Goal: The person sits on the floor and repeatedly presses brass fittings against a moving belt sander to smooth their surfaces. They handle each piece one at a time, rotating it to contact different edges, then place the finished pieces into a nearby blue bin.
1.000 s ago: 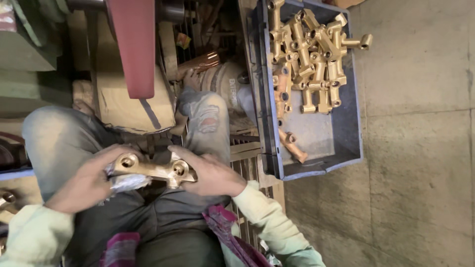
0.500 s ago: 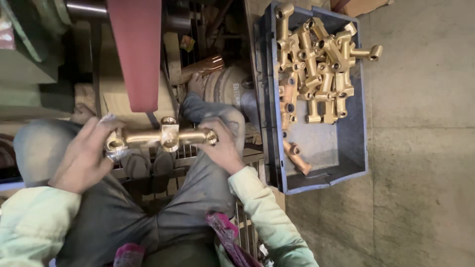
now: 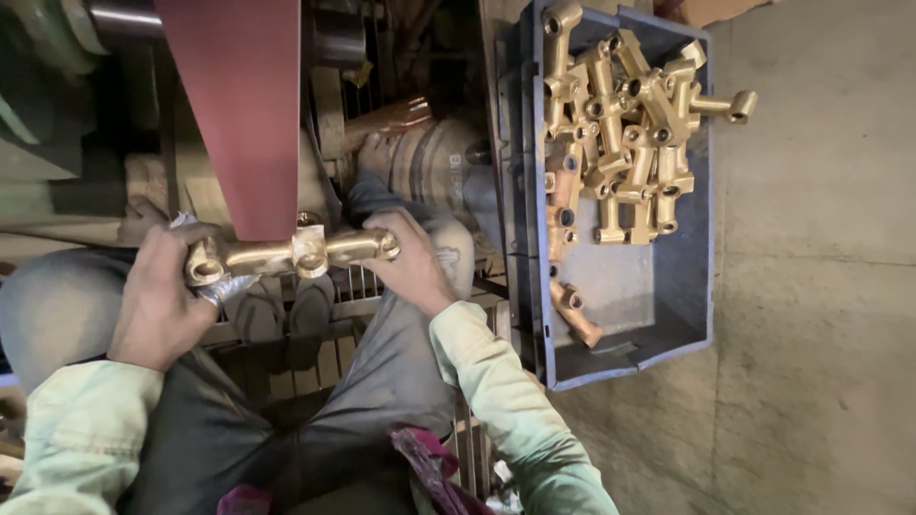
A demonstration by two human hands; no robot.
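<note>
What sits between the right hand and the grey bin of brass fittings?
In the head view, only the person's right knee in grey trousers lies between the right hand and the grey bin.

Both hands are gripping a brass fitting (image 3: 291, 254) lying crosswise: the left hand (image 3: 157, 296) is clasping its left end, the right hand (image 3: 410, 262) its right end. The fitting's middle is touching the lower edge of a red sanding belt (image 3: 239, 105). To the right, a grey crate (image 3: 668, 315) is holding piled brass castings (image 3: 620, 133).
</note>
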